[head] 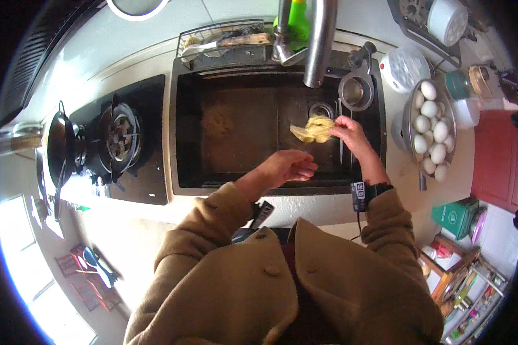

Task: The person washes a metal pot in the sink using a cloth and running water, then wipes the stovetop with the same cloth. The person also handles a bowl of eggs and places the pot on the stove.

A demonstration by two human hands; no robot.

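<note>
Over the right part of a dark kitchen sink point(241, 142), my right hand point(347, 131) pinches a crumpled yellow cloth point(315, 128) by its right end. The rest of the cloth hangs out to the left, just in front of the round drain point(320, 110). My left hand point(291, 166) is over the sink, nearer to me, with its fingers loosely curled and apart from the cloth. Nothing shows in the left fingers. A metal faucet point(321, 43) reaches down over the back of the sink.
A metal bowl of white eggs point(434, 129) stands on the counter at right, beside a white appliance point(405, 69). A gas burner point(120, 133) is at left, with a wok point(60, 144) beyond it. Behind the sink are a wire rack point(224, 41) and a green bottle point(300, 26).
</note>
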